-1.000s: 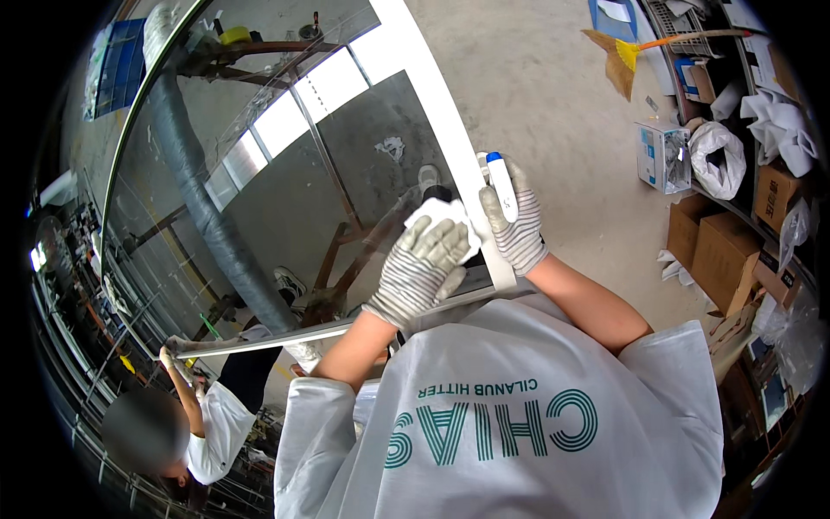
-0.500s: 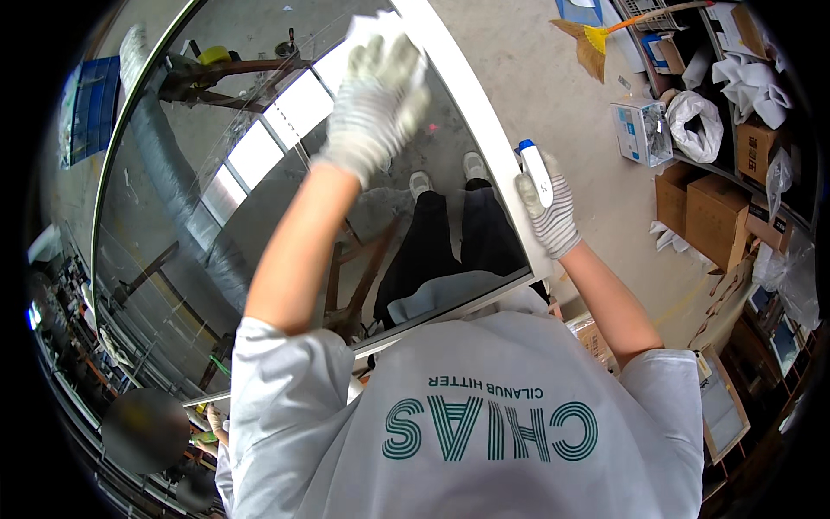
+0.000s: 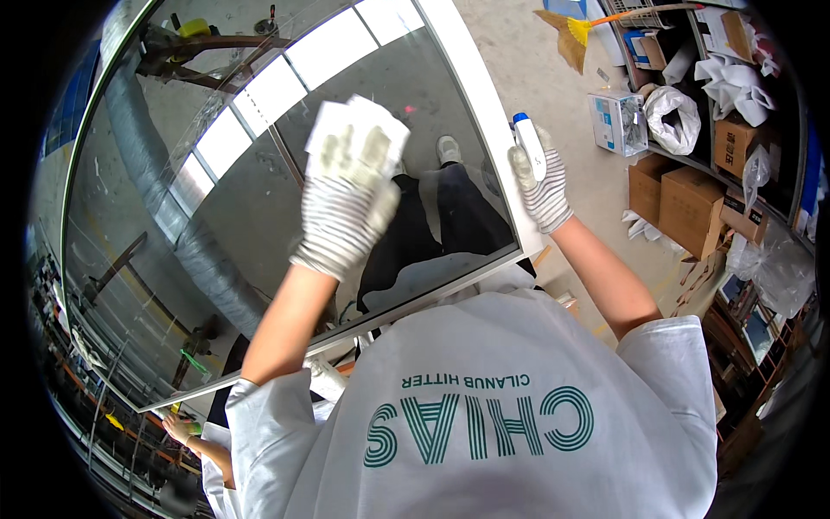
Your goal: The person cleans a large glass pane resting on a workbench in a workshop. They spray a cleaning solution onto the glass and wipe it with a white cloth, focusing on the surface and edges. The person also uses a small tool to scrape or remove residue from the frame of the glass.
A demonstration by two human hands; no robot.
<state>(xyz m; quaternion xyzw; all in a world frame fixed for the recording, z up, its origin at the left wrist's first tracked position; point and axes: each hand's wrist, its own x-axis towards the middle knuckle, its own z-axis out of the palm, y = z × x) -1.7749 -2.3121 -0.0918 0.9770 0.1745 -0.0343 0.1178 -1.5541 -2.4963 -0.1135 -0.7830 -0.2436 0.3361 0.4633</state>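
Note:
A large framed glass pane (image 3: 233, 285) lies in front of me, mirroring my legs, bright windows and a wrapped duct. My left hand (image 3: 346, 195), in a striped, grey-white work glove, presses a folded white wiping cloth (image 3: 380, 117) onto the glass, fingers laid over it. At the pane's right edge, my gloved right hand (image 3: 546, 197) grips a spray bottle (image 3: 529, 149) with a white head and blue nozzle. That hand rests against the white frame (image 3: 486, 97). The bottle's body is mostly hidden by the hand and frame.
Another person's hand (image 3: 179, 429) is near the pane's lower left corner. To the right stand cardboard boxes (image 3: 692, 208), a white bag (image 3: 673, 121), a clear-sided box (image 3: 618, 123) and loaded shelves. An orange-handled broom (image 3: 575, 35) lies at the upper right.
My left hand has slid the cloth across the glass toward my body. The right hand keeps its grip on the spray bottle at the frame. The whole view has shifted slightly.

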